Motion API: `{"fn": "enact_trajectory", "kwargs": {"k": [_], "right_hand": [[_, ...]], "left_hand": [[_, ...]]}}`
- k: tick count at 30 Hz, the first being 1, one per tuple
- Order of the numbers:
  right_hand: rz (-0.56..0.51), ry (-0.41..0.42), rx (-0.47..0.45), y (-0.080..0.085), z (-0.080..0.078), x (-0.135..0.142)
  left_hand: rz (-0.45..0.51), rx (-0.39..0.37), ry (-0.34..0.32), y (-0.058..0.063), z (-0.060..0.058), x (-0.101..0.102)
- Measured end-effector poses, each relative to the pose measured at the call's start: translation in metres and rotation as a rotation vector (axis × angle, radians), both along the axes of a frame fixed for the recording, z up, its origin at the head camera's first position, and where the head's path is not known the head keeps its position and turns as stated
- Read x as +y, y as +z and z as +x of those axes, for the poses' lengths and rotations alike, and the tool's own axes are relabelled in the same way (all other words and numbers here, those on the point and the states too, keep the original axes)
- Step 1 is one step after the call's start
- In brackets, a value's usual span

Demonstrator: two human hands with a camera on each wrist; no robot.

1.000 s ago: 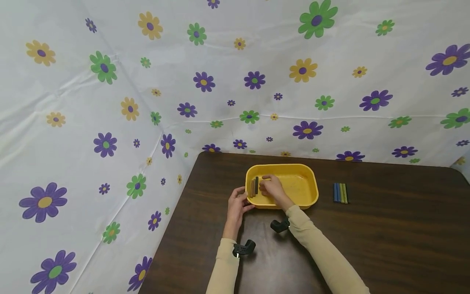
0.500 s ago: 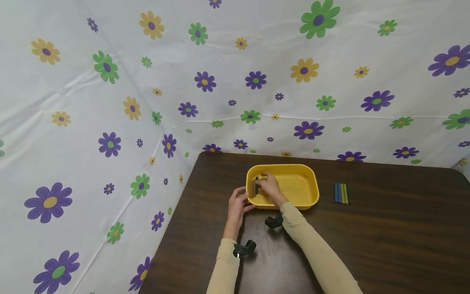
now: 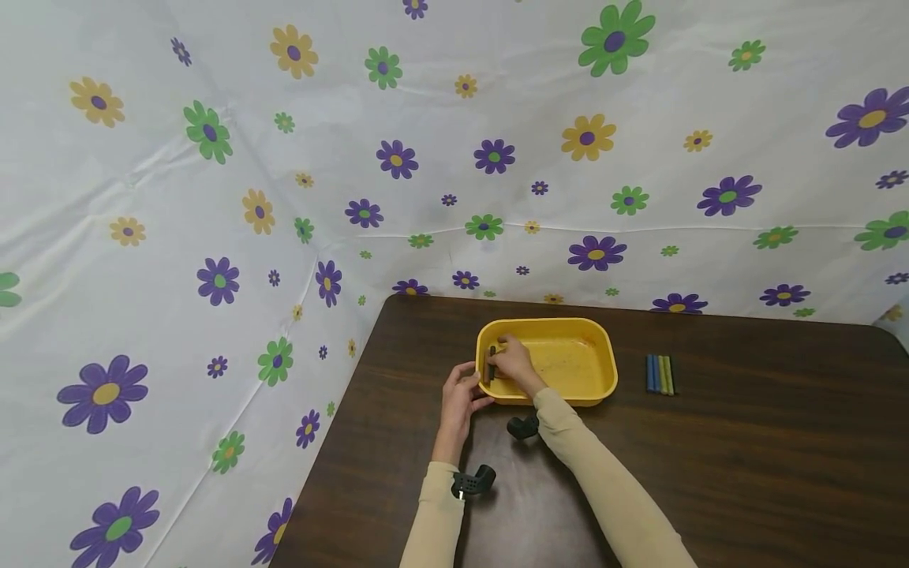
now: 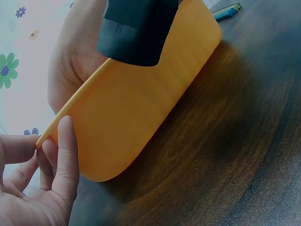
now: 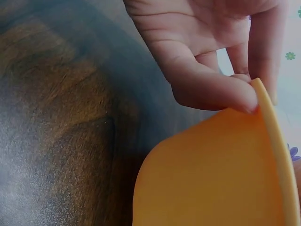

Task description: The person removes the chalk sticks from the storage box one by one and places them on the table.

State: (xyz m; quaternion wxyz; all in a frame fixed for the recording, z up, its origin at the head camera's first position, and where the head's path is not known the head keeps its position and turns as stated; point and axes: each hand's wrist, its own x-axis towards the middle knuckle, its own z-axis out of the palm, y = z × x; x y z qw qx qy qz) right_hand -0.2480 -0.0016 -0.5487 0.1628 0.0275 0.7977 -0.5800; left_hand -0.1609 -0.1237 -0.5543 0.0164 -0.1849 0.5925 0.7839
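A yellow rectangular tub [image 3: 571, 394] stands on the table. At its near left corner my left hand [image 3: 460, 396] pinches the rim, thumb [image 4: 68, 155] against the outer near wall. My right hand [image 3: 517, 364] reaches inside, fingers bent, fingertips over the left end. There a slim dark stick [image 3: 493, 374] and a brown stick [image 3: 486, 371] lie side by side along the left wall. The right fingertips overlap the dark stick, and I cannot tell whether they pinch it. In the right wrist view the left hand [image 5: 202, 52] shows at the tub's corner.
Right of the tub, several blue, yellow-green and dark sticks [image 3: 660, 374] lie in a row on the dark wooden table [image 3: 767, 426]. A white flower-print sheet [image 3: 440, 158] hangs behind and left. Each wrist wears a black camera [image 3: 474, 481].
My right hand has moved left inside the tub, onto the sticks. The dark stick has shifted slightly left toward the brown. My left hand stays on the rim.
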Motion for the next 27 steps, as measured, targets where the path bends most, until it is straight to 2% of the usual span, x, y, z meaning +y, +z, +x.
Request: {"fn": "enact_trajectory", "kwargs": {"k": [13,22,27], "right_hand": [[0.122,0.112,0.017,0.0061,-0.0018,-0.0020],[0.150,0.095,0.081,0.0011,-0.0016,-0.0018],[0.110,0.071,0.091,-0.0021,0.0000,-0.0015]], "left_hand": [[0.006,0.022,-0.011,-0.0019,-0.0004,0.0001],[0.001,0.019,-0.008,-0.0027,-0.0014,0.0010],[-0.001,0.009,0.000,-0.0002,-0.0003,0.0014]]}}
